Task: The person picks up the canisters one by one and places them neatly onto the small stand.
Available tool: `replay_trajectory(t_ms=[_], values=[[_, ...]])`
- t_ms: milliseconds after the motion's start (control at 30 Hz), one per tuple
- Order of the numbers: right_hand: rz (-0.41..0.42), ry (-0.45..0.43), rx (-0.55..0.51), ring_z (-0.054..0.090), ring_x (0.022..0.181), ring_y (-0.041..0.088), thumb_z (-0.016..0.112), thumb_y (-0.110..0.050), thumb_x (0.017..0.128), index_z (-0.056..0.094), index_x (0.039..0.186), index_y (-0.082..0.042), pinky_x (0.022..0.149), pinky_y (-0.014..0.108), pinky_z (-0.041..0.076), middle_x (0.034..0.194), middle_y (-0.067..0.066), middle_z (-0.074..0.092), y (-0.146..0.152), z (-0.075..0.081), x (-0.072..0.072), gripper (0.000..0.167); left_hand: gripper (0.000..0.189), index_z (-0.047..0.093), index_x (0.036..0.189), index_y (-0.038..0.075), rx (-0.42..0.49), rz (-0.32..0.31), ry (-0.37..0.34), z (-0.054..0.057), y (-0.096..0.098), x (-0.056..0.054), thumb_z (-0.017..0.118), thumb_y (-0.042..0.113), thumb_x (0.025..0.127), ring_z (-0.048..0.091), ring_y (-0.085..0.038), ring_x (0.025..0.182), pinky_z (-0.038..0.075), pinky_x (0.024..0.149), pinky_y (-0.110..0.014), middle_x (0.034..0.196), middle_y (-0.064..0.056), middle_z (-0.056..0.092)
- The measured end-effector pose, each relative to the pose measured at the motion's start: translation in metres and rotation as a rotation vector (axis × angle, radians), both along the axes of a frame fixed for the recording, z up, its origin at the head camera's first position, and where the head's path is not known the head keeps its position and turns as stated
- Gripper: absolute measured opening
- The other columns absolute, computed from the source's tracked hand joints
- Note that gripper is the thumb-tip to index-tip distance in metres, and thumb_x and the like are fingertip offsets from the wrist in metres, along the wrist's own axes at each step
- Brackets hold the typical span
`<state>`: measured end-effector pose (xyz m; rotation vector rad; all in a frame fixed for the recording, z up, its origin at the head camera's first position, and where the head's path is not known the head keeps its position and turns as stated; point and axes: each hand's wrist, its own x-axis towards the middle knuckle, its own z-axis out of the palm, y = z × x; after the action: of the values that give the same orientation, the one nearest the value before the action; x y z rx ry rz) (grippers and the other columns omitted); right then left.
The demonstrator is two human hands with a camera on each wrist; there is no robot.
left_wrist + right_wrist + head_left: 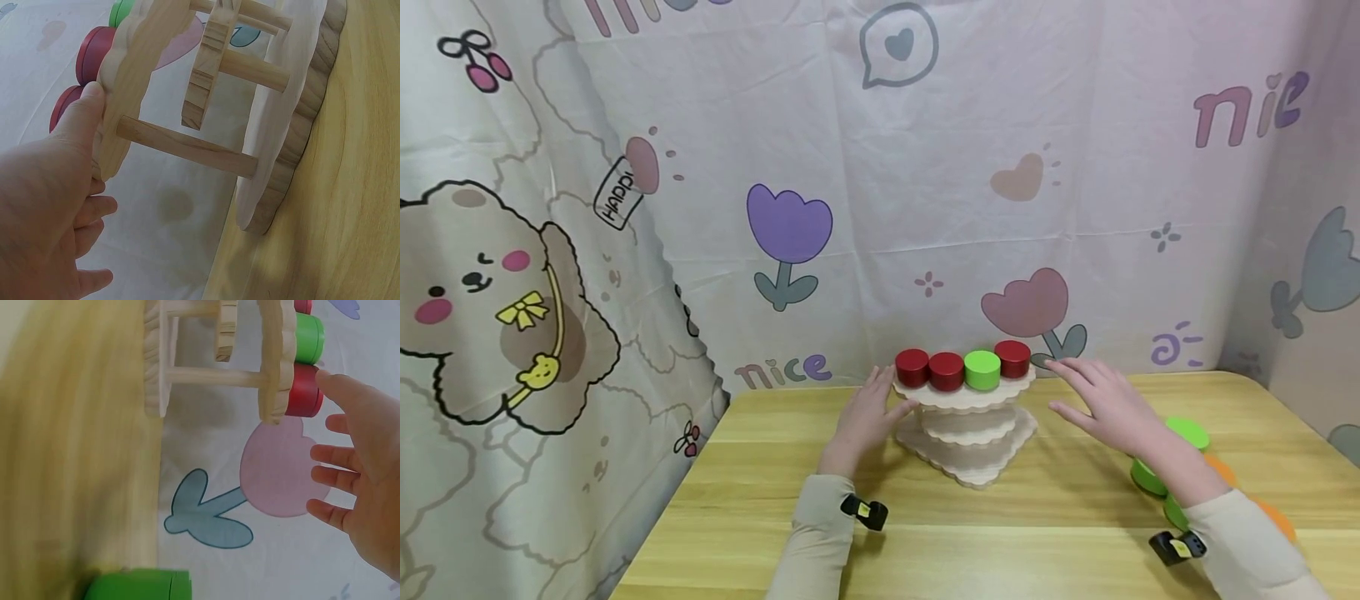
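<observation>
A tiered wooden stand [981, 458] with scalloped boards and round posts stands on the table. On its top board [973, 402] sit three red cylinders [946, 372] and one light green cylinder [982, 370]. My left hand [867, 419] is at the top board's left edge, thumb [84, 115] extended beside a red cylinder and fingers loosely bent; firm contact is hard to judge. To the right of the stand, my right hand [1105, 402] hovers with fingers spread, apart from the rightmost red cylinder [304, 390]. Nothing is held in it.
Several green discs [1186, 433] and orange discs [1273, 518] lie at the table's right, partly hidden by the right forearm. A printed curtain [887, 200] hangs behind the wooden table [760, 492] and along its left side. Each wrist wears a small black device.
</observation>
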<state>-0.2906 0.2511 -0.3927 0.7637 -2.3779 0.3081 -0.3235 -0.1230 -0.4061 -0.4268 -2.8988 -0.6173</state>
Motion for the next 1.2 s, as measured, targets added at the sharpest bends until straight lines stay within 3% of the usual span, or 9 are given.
replay_trajectory(t_ms=[200, 633, 967, 1200], values=[[0.002, 0.047, 0.012, 0.054, 0.113, 0.037, 0.077, -0.027, 0.08, 0.056, 0.134, -0.007, 0.089, 0.058, 0.046, 0.126, 0.018, 0.06, 0.013, -0.004, 0.017, 0.062, 0.086, 0.023, 0.156, 0.014, 0.01, 0.004, -0.006, -0.001, 0.0, 0.001, 0.042, 0.068, 0.093, 0.013, -0.025, 0.153, 0.02, 0.122, -0.052, 0.162, -0.005, 0.025], [-0.042, 0.031, 0.019, 0.055, 0.11, 0.037, 0.078, -0.033, 0.079, 0.059, 0.131, -0.009, 0.088, 0.058, 0.043, 0.122, 0.016, 0.063, 0.036, -0.015, 0.05, 0.061, 0.085, 0.024, 0.156, 0.014, 0.004, -0.002, 0.017, -0.001, -0.001, 0.001, 0.042, 0.068, 0.092, 0.016, -0.026, 0.153, 0.021, 0.122, -0.051, 0.162, -0.005, 0.026], [-0.131, -0.057, 0.021, 0.054, 0.107, 0.035, 0.081, -0.036, 0.075, 0.062, 0.122, -0.012, 0.087, 0.055, 0.041, 0.116, 0.014, 0.063, 0.062, -0.024, 0.078, 0.056, 0.085, 0.024, 0.156, 0.014, -0.004, 0.002, 0.013, -0.002, 0.0, 0.001, 0.042, 0.068, 0.093, 0.016, -0.027, 0.152, 0.021, 0.123, -0.051, 0.162, -0.005, 0.026], [-0.165, -0.066, 0.03, 0.055, 0.103, 0.035, 0.083, -0.036, 0.07, 0.064, 0.114, -0.012, 0.085, 0.053, 0.041, 0.111, 0.012, 0.065, 0.075, -0.034, 0.092, 0.054, 0.085, 0.025, 0.155, 0.013, 0.016, -0.008, 0.016, -0.001, 0.0, 0.002, 0.043, 0.068, 0.093, 0.016, -0.028, 0.152, 0.022, 0.122, -0.052, 0.162, -0.005, 0.026]])
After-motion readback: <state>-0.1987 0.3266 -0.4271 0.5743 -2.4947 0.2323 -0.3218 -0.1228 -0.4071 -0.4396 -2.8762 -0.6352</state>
